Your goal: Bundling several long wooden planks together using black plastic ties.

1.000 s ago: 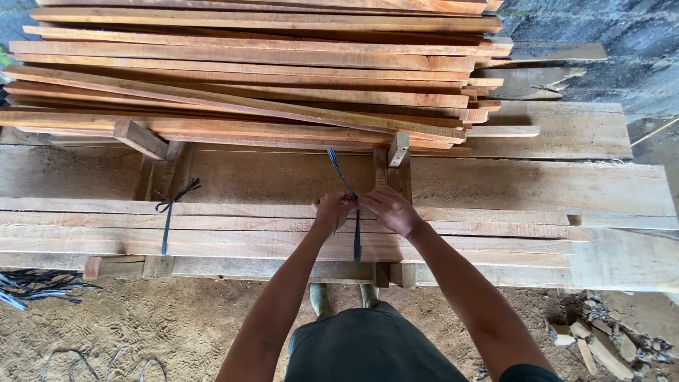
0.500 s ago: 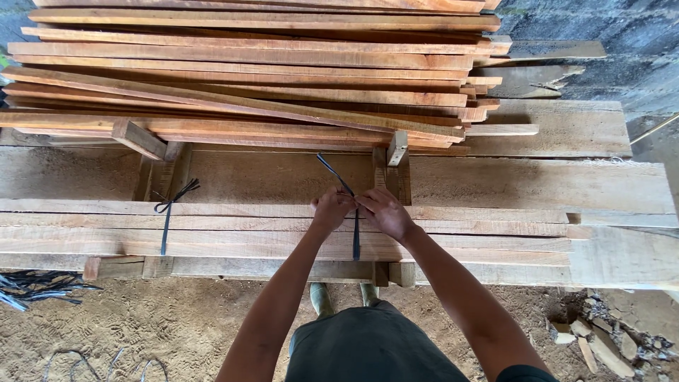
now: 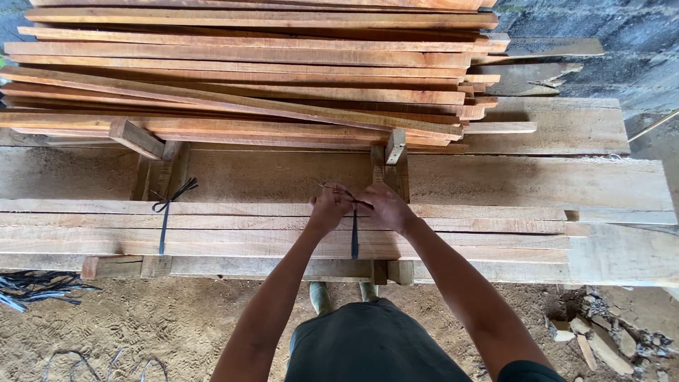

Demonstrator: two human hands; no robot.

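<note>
**Strap end drawn down over bundled boards**

The loose end of the dark strap, upright a second ago, now lies low between the hands, suggesting the tie is tightening. The left hand and right hand both pinch it atop the bundle of boards. A tied strap sits further left; a stack of planks lies behind, spare straps on the dirt. Nothing blocks the hands.
</note>
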